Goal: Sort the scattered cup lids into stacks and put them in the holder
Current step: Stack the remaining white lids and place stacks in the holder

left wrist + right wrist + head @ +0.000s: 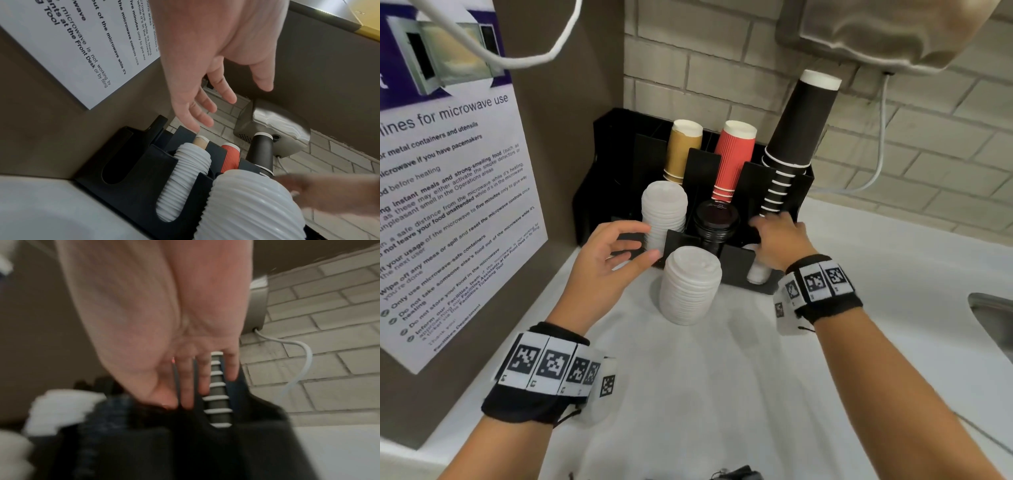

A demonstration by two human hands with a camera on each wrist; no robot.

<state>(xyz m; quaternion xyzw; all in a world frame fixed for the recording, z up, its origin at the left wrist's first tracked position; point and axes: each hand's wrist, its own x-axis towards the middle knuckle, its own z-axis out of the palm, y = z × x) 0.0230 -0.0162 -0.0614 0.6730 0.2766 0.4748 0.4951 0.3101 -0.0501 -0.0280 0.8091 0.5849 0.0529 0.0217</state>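
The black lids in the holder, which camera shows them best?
The head view. It looks down on the stack of black lids in the holder's middle front slot. The left wrist view hides it behind a white lid stack; the right wrist view is too blurred to tell.

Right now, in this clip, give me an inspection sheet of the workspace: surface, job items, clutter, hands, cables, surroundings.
Surface: white counter, bare in the foreground.
Job's things: black holder against the wall; white lid stack in its left front slot; black lid stack in the middle slot; a few white lids low in the right slot; free white lid stack standing on the counter in front of the holder.
Clutter: nothing seen.
Hands: left hand open, holding nothing; right hand open, fingers at the holder's right slot.
Cables: white cable down the brick wall.
Surroundings: tan cups, red cups, black cups in the rear slots; microwave notice; sink edge.
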